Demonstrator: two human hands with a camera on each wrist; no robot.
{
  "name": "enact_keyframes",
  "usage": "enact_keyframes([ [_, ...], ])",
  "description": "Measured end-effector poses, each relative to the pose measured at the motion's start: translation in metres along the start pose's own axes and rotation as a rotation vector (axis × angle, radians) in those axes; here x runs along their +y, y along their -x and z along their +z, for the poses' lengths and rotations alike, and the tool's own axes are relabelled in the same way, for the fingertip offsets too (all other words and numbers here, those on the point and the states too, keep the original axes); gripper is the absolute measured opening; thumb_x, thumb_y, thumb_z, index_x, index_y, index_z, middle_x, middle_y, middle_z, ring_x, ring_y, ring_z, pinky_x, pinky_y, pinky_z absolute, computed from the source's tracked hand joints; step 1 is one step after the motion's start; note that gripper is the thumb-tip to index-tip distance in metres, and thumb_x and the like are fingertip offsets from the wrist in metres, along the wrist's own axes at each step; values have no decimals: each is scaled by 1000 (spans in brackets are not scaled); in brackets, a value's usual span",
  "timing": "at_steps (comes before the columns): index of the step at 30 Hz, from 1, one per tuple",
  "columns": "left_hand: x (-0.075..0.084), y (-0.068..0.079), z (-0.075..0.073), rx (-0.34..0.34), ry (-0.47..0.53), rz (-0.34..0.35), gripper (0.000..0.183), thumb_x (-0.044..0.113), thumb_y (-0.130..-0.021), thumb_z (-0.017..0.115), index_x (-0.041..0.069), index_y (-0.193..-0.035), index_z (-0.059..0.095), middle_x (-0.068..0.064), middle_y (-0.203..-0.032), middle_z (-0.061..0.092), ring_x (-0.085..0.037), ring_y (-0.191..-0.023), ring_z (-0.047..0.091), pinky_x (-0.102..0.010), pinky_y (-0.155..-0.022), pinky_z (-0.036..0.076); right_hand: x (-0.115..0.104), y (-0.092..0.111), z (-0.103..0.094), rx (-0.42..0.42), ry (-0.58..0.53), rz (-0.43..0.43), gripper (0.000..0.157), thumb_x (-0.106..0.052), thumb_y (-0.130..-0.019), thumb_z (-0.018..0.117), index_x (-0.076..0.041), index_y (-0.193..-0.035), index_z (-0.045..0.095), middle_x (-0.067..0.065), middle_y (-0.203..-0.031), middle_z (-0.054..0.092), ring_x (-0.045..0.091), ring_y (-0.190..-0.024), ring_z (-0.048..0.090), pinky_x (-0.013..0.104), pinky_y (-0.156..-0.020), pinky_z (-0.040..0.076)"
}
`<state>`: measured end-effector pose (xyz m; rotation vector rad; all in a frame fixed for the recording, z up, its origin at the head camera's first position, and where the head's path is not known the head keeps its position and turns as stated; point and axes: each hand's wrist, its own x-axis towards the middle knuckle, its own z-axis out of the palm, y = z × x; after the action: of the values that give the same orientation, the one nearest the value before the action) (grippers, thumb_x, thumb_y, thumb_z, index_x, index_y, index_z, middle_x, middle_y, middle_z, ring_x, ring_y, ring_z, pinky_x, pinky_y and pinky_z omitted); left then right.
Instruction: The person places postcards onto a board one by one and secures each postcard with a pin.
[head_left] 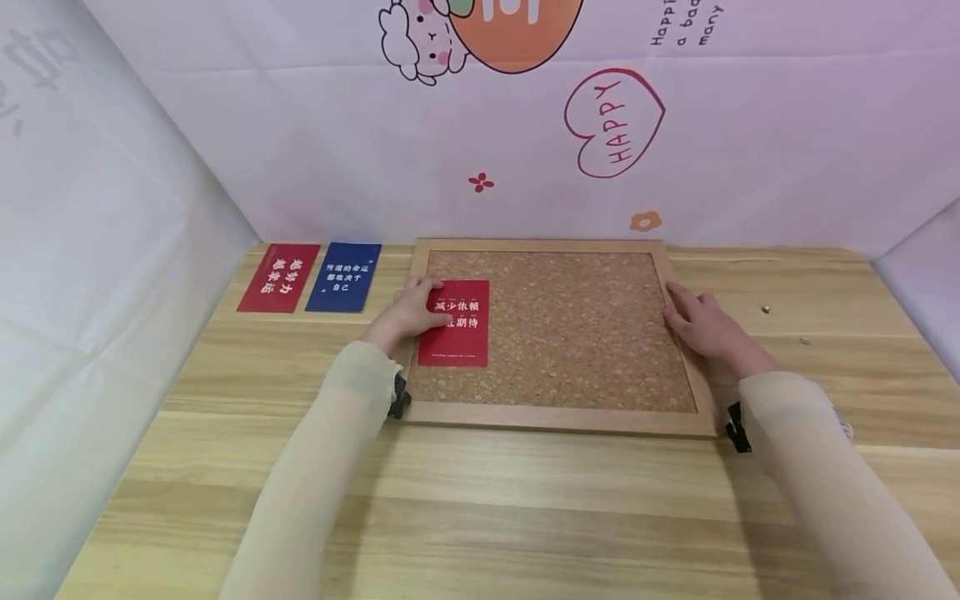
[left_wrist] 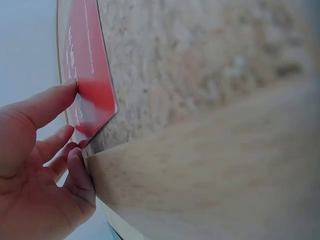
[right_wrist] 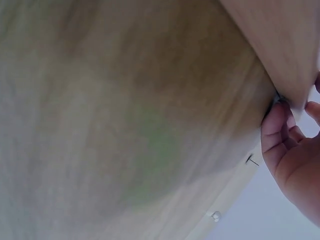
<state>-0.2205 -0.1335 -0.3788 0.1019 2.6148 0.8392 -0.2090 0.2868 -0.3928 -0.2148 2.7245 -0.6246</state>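
Note:
A red card (head_left: pixel 463 343) with white lettering lies on the left part of a wood-framed cork board (head_left: pixel 577 333). My left hand (head_left: pixel 410 312) pinches this card at its left edge, the thumb across its face. In the left wrist view, the left hand's (left_wrist: pixel 45 150) lower fingers bend against the outer side of the wooden frame (left_wrist: pixel 150 170). At the board's right side, my right hand (head_left: pixel 705 327) grips the frame. In the right wrist view, a bent finger of the right hand (right_wrist: pixel 295 155) sits at the frame's lower edge (right_wrist: pixel 285 55).
Another red card (head_left: pixel 278 277) and a blue card (head_left: pixel 343 277) lie on the wooden table (head_left: pixel 525 508) left of the board. To the right are a gold-coloured pin (head_left: pixel 766 309) and a whitish one (head_left: pixel 806 340). A printed white cloth (head_left: pixel 337 150) hangs behind.

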Motion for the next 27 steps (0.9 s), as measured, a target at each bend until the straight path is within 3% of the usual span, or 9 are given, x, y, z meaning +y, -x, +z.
enact_keyframes([
  [6,1,2,0,-1,5,2,65,20,-93,60,8,-148,29,-17,-152,22,-38,-138,25,-51,-114,28,0,-1,-5,-25,-5,-10,64,-32,-104,29,6,-150,6,46,-139,22,57,-124,30,67,-100,30],
  [10,2,3,0,1,-5,5,64,21,-94,60,8,-148,29,-17,-153,21,-39,-139,24,-52,-115,26,2,0,-10,-32,-6,-46,63,-29,-104,31,9,-149,9,45,-135,33,53,-119,41,63,-94,38],
  [14,3,3,0,1,-14,7,64,21,-94,59,8,-149,28,-18,-153,20,-39,-139,24,-52,-114,27,5,3,-16,-43,-12,-28,64,-33,-104,31,8,-149,11,42,-128,44,49,-111,51,59,-88,43],
  [21,5,4,0,-3,-18,-3,66,21,-94,59,8,-150,25,-17,-154,20,-39,-139,24,-51,-114,27,13,12,-28,-28,-9,12,62,-36,-104,29,9,-146,24,37,-121,51,43,-98,60,52,-79,48],
  [27,3,3,0,-7,-20,-7,67,22,-95,58,9,-151,24,-17,-154,19,-39,-140,23,-52,-114,27,24,19,-37,-14,-11,23,56,-31,-104,30,12,-141,32,39,-122,50,45,-98,60,51,-77,50],
])
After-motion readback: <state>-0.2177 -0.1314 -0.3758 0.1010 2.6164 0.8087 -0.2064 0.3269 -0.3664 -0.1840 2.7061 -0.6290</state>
